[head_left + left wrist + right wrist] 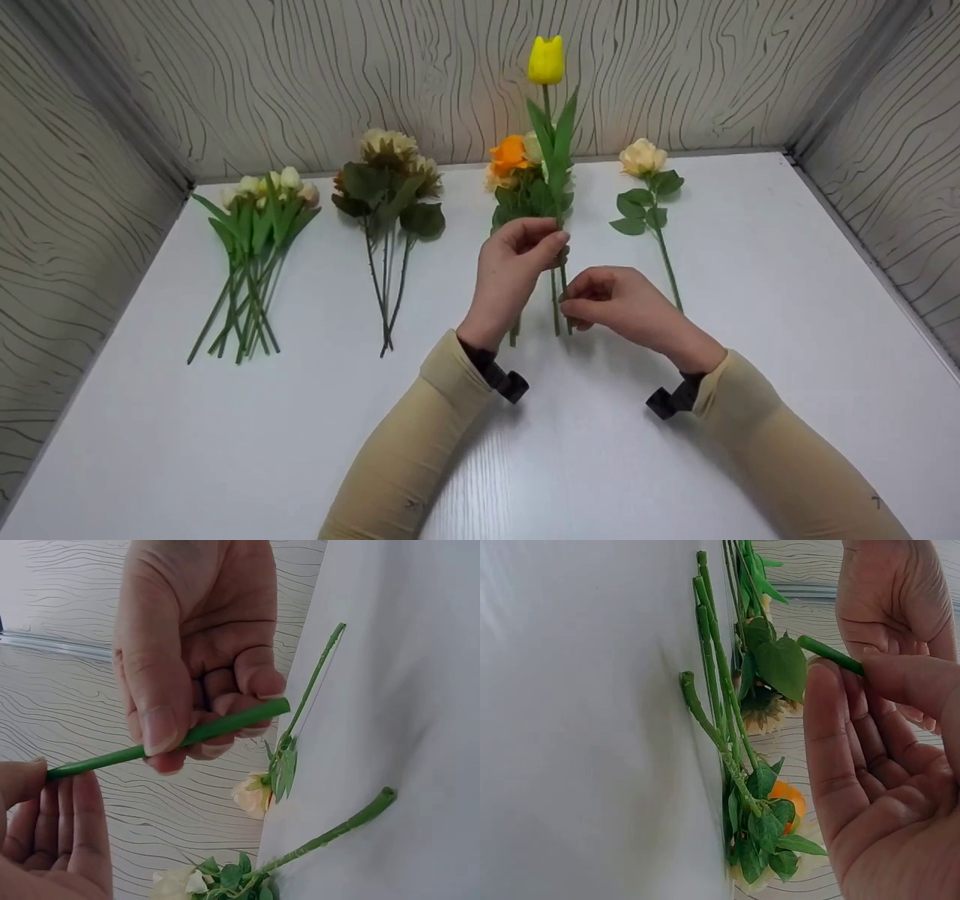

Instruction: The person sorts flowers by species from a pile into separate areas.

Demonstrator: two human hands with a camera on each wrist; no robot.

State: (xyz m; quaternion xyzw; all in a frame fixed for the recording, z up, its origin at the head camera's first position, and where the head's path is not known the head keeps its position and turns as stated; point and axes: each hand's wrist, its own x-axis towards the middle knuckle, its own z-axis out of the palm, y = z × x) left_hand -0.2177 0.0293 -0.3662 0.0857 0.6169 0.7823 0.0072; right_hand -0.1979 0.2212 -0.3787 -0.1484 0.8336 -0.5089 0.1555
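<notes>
A yellow tulip with long green leaves stands upright above the table, held by both hands. My left hand pinches its stem just below the leaves. Lower down, my right hand pinches the stem close to its cut end. In the left wrist view the green stem runs between the two hands, its end poking out past the right fingers. The right wrist view shows that stem end between thumb and forefinger. Behind the tulip lies a bunch of orange and pale roses, partly hidden by the tulip and left hand.
White tulips lie in a bunch at the far left of the white table. Right of them are drooping cream flowers with dark leaves. A single peach rose lies at the right. Patterned walls border the table.
</notes>
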